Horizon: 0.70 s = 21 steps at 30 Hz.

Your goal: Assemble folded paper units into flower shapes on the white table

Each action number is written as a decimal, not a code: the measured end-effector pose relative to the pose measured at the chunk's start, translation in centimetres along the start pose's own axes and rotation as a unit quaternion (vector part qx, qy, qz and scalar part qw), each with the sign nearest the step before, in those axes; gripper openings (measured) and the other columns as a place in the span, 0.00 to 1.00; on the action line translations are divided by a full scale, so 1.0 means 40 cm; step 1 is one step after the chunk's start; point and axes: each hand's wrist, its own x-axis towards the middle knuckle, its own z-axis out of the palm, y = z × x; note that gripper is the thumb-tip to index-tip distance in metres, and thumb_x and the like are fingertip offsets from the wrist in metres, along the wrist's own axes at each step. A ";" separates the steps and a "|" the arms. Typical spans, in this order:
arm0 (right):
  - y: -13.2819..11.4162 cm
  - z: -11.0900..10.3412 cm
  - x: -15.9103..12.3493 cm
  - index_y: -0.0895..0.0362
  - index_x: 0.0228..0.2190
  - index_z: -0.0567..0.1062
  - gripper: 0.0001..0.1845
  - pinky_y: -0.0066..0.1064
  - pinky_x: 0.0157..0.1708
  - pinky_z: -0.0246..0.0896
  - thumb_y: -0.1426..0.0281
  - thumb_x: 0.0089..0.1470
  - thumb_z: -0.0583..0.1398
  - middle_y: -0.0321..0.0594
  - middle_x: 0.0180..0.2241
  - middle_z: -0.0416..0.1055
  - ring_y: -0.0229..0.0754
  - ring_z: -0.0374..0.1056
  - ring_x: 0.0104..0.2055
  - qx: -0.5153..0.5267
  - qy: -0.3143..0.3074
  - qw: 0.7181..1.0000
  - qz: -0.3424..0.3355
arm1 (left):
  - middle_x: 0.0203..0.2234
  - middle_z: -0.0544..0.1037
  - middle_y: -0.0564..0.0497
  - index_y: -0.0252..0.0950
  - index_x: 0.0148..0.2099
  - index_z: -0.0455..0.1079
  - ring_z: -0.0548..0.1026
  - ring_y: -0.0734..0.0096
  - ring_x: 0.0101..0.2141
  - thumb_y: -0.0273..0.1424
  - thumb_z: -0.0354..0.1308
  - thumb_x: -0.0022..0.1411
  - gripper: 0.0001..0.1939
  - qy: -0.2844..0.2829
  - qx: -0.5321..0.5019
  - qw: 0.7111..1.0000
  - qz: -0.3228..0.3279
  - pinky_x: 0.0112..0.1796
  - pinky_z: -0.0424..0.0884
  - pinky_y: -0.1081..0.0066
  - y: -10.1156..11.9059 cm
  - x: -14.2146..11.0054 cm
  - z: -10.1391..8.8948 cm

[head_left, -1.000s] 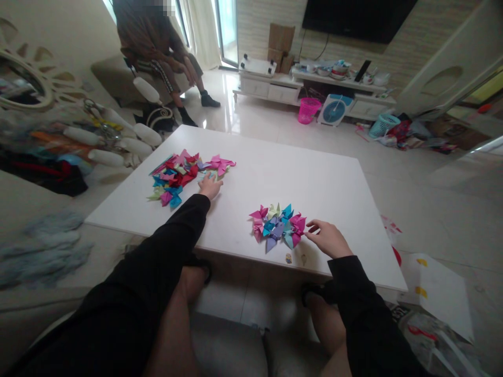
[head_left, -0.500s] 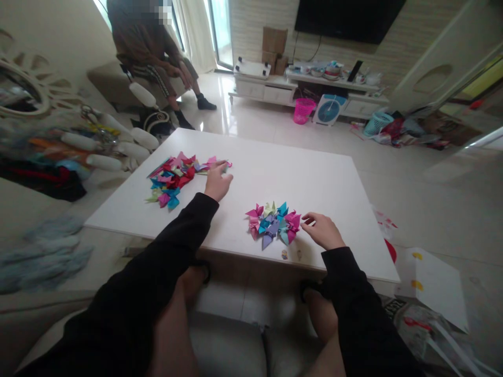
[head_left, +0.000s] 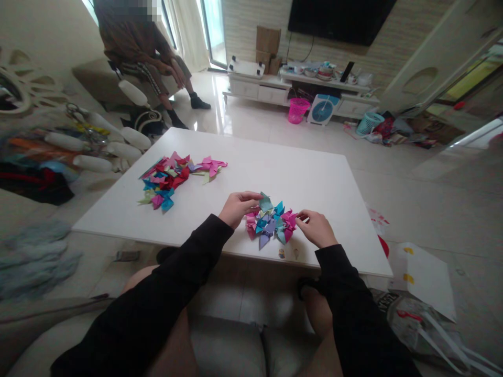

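Note:
A grey-green origami crane (head_left: pixel 266 202) is pinched by my left hand (head_left: pixel 236 207), above the back left of a ring of folded paper cranes (head_left: pixel 269 228) in pink, blue, purple and pale green. On the ring's right side, my right hand (head_left: pixel 317 228) has its thumb and fingertips closed at the edge of a magenta origami crane (head_left: pixel 290 220). Farther left lies a heap of coloured paper cranes (head_left: pixel 168 175), with a pink crane (head_left: pixel 212 165) at its right end. Both groups rest on the white table (head_left: pixel 275 157).
Two small stickers or marks (head_left: pixel 282 253) are at the table's near edge. A seated person (head_left: pixel 145 57) is beyond the far left corner. A white lamp-like fixture (head_left: pixel 135 137) stands by the left edge. Bags (head_left: pixel 408 314) lie on the floor at right.
My left hand has moved from the heap rightward and nearer, bringing a grey-green crane to the ring. My right hand has shifted slightly left, and its fingers have closed at the magenta crane.

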 end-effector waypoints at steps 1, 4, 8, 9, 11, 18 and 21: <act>-0.006 0.001 0.001 0.52 0.33 0.81 0.11 0.33 0.37 0.63 0.62 0.56 0.60 0.38 0.34 0.81 0.43 0.73 0.33 0.011 0.006 1.000 -0.009 | 0.34 0.82 0.45 0.32 0.32 0.80 0.80 0.64 0.35 0.27 0.70 0.41 0.11 -0.011 -0.009 1.000 -0.013 0.43 0.78 0.57 -0.005 0.002 0.001; -0.031 0.003 0.005 0.53 0.30 0.81 0.11 0.33 0.35 0.63 0.63 0.56 0.60 0.38 0.30 0.79 0.42 0.72 0.30 0.072 0.045 0.996 -0.035 | 0.32 0.82 0.46 0.32 0.31 0.81 0.80 0.65 0.33 0.27 0.73 0.40 0.12 -0.044 0.001 0.999 -0.004 0.42 0.78 0.58 -0.016 0.001 0.001; -0.072 0.009 0.013 0.56 0.30 0.79 0.14 0.32 0.33 0.64 0.60 0.57 0.60 0.40 0.29 0.78 0.41 0.71 0.29 0.219 0.091 0.971 -0.043 | 0.34 0.82 0.45 0.34 0.32 0.82 0.80 0.62 0.38 0.28 0.73 0.43 0.10 -0.079 0.084 0.990 0.087 0.45 0.76 0.61 -0.025 -0.006 0.000; -0.080 0.011 0.015 0.56 0.30 0.79 0.15 0.32 0.33 0.64 0.59 0.57 0.60 0.40 0.29 0.78 0.41 0.71 0.30 0.248 0.092 0.964 -0.042 | 0.34 0.82 0.44 0.34 0.32 0.82 0.80 0.62 0.39 0.29 0.73 0.44 0.09 -0.091 0.102 0.985 0.102 0.45 0.76 0.61 -0.025 -0.008 0.000; -0.093 0.015 0.016 0.57 0.32 0.80 0.16 0.32 0.32 0.64 0.57 0.56 0.61 0.41 0.32 0.78 0.41 0.70 0.31 0.284 0.091 0.954 -0.039 | 0.34 0.82 0.43 0.34 0.32 0.83 0.80 0.62 0.38 0.29 0.73 0.45 0.08 -0.116 0.128 0.978 0.119 0.43 0.76 0.62 -0.023 -0.013 0.002; -0.105 0.031 0.008 0.57 0.34 0.80 0.19 0.31 0.29 0.63 0.54 0.50 0.67 0.40 0.31 0.76 0.39 0.67 0.29 0.345 0.031 0.937 -0.051 | 0.31 0.81 0.43 0.33 0.30 0.82 0.79 0.65 0.34 0.32 0.74 0.46 0.09 -0.137 0.139 0.973 0.126 0.37 0.77 0.67 -0.022 -0.030 0.015; -0.103 0.036 0.003 0.57 0.31 0.79 0.20 0.30 0.28 0.62 0.52 0.47 0.69 0.37 0.27 0.74 0.38 0.66 0.27 0.365 -0.009 0.930 -0.050 | 0.31 0.81 0.43 0.33 0.30 0.81 0.80 0.65 0.34 0.34 0.75 0.45 0.11 -0.129 0.129 0.974 0.130 0.36 0.78 0.66 -0.027 -0.033 0.018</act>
